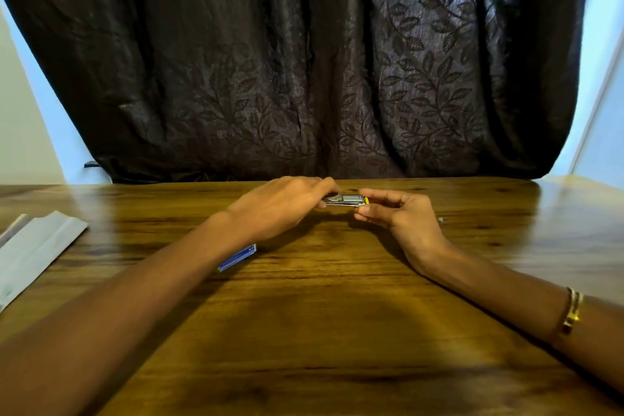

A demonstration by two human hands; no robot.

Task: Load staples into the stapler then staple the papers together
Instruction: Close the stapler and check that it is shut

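A small metal stapler (346, 201) with a yellow end lies level just above the far middle of the wooden table (320, 314). My left hand (283, 204) grips its left end from above. My right hand (398, 213) pinches the yellow right end between thumb and fingers. A blue staple box (238, 257) lies on the table partly under my left wrist. Grey-white papers (32, 246) rest at the table's left edge. Whether staples sit inside the stapler is hidden.
A dark leaf-patterned curtain (304, 61) hangs behind the table's far edge. A tiny metal bit (440, 220) lies on the wood right of my right hand. A gold bracelet (572, 316) circles my right wrist.
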